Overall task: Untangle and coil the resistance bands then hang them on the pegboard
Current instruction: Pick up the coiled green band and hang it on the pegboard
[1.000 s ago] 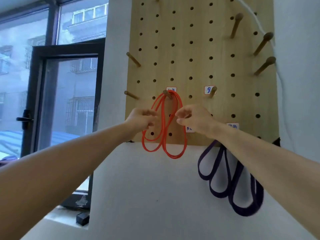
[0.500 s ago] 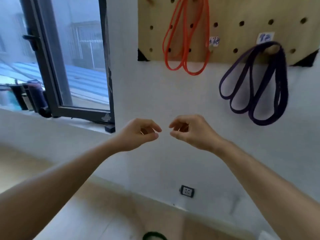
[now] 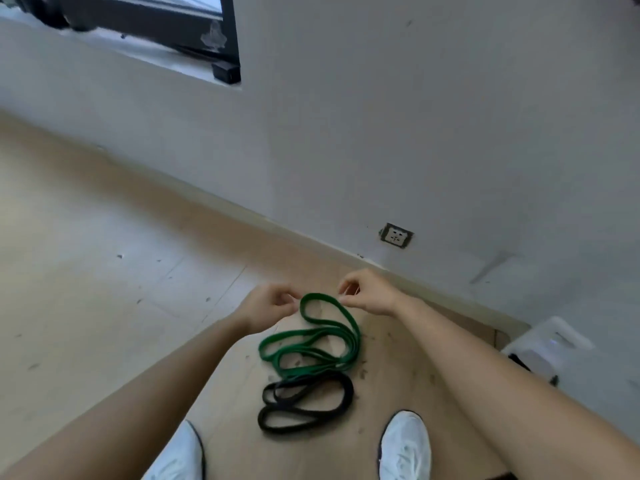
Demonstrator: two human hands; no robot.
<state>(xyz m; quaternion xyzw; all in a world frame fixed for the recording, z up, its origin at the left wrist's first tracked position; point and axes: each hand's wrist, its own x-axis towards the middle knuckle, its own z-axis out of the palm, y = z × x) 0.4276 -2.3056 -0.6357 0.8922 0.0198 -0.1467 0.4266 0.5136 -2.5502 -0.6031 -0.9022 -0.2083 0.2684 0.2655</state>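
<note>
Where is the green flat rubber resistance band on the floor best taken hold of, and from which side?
Grip the far rounded loop of the green flat rubber resistance band, coming from above. That loop lies alone toward the wall, while its near strands bunch together and meet the black rubber resistance band. The left hand and right hand flank that loop.

Bare forearms, both uncovered from the frame edge up to the wrists, nothing worn on wrists or fingers of left hand (image 3: 268, 306) or right hand (image 3: 369, 293). White shoes well below the fingers. Left shoe (image 3: 178, 453): plain white upper, thin dark line down its inner edge, cut off by bottom of frame. Right shoe (image 3: 405, 445): white upper, rounded toe, dark edging round the toe rim, faint grey mottling on top
</note>
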